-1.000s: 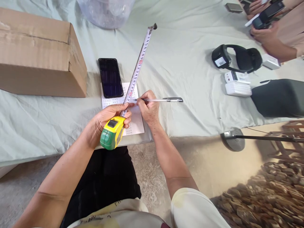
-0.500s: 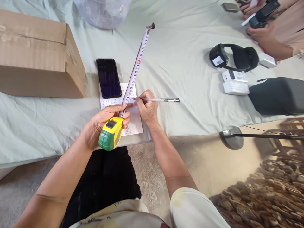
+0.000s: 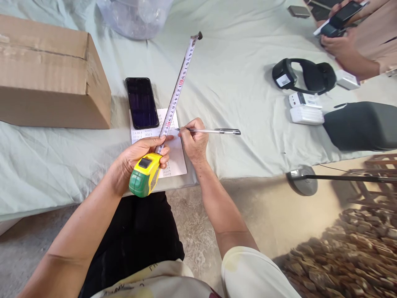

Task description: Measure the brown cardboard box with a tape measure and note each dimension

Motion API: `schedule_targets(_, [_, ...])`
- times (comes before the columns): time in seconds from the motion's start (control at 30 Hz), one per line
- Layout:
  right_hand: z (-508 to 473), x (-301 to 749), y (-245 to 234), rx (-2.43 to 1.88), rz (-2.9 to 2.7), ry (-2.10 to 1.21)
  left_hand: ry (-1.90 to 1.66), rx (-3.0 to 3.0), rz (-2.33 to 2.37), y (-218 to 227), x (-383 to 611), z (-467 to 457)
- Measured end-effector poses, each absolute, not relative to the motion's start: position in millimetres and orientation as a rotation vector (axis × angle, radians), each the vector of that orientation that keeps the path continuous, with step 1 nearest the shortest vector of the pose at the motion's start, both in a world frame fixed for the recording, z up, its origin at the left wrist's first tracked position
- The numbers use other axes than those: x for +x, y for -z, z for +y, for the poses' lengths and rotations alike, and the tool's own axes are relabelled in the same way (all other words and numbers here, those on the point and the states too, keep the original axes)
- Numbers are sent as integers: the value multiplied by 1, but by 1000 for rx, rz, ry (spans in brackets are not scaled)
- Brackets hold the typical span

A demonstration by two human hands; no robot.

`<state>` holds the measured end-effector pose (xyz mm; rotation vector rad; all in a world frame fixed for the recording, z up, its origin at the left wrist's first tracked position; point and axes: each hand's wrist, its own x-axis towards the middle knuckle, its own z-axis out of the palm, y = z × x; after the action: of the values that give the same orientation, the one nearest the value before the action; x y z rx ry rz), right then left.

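My left hand (image 3: 136, 156) grips a yellow-and-green tape measure (image 3: 144, 174) near the table's front edge. Its white tape blade (image 3: 180, 85) runs out diagonally up and to the right, ending in a metal hook. My right hand (image 3: 194, 140) pinches a clear pen (image 3: 211, 131) with its tip down on a white sheet of paper (image 3: 175, 155) covered in handwritten numbers. A black phone (image 3: 142, 102) lies on the top left of that paper, just left of the blade.
A cardboard box (image 3: 49, 72) sits at the left on the pale green cloth (image 3: 235, 82). A clear plastic bag (image 3: 136, 14) lies at the back. Right: black headset (image 3: 305, 76), white devices (image 3: 305, 109), dark case (image 3: 361, 125). Another person's hands (image 3: 339, 41) hold a phone at top right.
My hands, the tape measure and the pen stay almost as they were. The other person's hands at top right have shifted slightly with the phone.
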<state>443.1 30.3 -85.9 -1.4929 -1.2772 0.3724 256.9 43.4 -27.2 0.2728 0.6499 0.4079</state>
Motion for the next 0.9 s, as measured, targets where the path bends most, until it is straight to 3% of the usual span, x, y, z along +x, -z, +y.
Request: schedule_targets(0.9, [31,444,88,-1514,-1294,-328,-421,293,658,29,258,42])
